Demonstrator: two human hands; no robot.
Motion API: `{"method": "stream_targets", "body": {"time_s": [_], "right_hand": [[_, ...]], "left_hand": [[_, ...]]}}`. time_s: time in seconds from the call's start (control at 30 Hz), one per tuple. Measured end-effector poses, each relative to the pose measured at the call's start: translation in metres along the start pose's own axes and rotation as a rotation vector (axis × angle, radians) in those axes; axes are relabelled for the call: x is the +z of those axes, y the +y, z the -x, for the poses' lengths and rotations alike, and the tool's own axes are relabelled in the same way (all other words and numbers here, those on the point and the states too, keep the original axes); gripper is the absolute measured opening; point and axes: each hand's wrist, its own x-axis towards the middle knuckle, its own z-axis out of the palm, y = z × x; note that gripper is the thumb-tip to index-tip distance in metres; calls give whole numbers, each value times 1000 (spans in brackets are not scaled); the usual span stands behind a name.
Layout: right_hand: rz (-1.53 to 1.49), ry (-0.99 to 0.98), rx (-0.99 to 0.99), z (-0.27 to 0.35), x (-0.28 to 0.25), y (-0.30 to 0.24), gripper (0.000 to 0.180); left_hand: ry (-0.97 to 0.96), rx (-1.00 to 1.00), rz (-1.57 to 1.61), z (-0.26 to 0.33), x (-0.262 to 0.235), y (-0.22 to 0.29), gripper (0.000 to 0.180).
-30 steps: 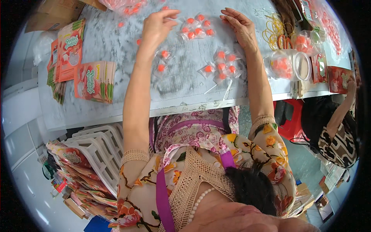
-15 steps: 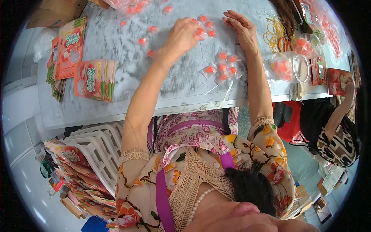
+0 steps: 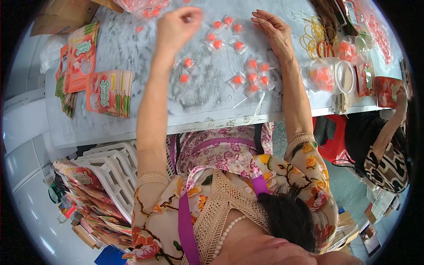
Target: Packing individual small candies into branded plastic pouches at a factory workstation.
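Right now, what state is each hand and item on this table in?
left hand: raised, fingers curled, pinching something small.
right hand: open, flat on the table.
wrapped orange candies: scattered loose.
clear tub: on its side, lid end rightward.
printed pouches: stacked flat.
rubber bands: piled.

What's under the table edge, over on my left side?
Under the table on the left stands a white slatted plastic crate, with a heap of red printed packets beside it. The tabletop hides whatever lies further back beneath it.
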Motion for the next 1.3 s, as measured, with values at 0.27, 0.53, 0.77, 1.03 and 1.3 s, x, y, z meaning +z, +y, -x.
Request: {"method": "stream_targets", "body": {"time_s": [0.27,0.53,0.77,1.03,1.3], "right_hand": [[595,-184,-84,-6,28,0,42],[1192,-463,-586,-31,76,27,47],[1354,-362,-526,3,88,22,43],[1266,-483,-537,12,67,6,41],[813,-396,-77,30,44,-24,44]], "left_hand": [[303,109,-601,18,-78,-55,34],[187,-378,-138,93,-84,-89,30],[150,-237,-202,74,-72,-88,28],[-88,336,-310,46,-43,-132,27],[16,-13,-97,32,-76,-123,25]]}}
